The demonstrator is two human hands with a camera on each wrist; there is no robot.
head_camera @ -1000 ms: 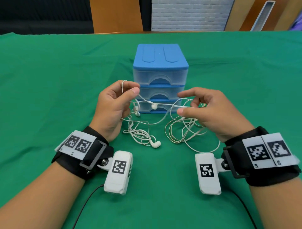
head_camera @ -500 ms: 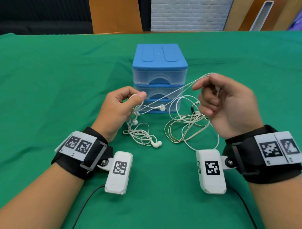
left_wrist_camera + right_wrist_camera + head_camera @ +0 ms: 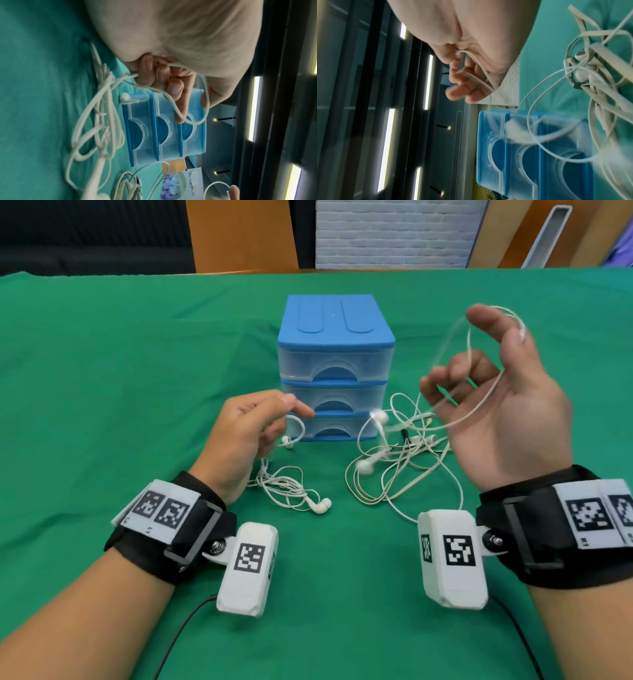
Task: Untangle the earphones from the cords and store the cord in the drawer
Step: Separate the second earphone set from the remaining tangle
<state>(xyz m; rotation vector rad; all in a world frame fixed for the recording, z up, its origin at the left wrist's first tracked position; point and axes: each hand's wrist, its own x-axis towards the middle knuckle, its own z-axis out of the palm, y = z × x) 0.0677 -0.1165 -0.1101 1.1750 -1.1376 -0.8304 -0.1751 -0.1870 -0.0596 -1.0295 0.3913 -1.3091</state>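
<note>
Both your hands hold white wire, split apart over the green cloth, drawers all closed.

Lower centre, the thin white earphone bundle (image 3: 291,491) lies by your left hand (image 3: 245,436), whose fingers pinch its strand, likely anchoring it. Right of centre, the flat cream cord tangle (image 3: 404,460) lies on the green table cloth (image 3: 102,405); your right hand (image 3: 507,405) lifts one loop high, fingers loosely curled round it, probably to tease it free. Behind, the blue three-drawer plastic box (image 3: 335,364) waits shut. Right wrist view shows a wire end pinched at your thumb; head view blurs that.
</note>
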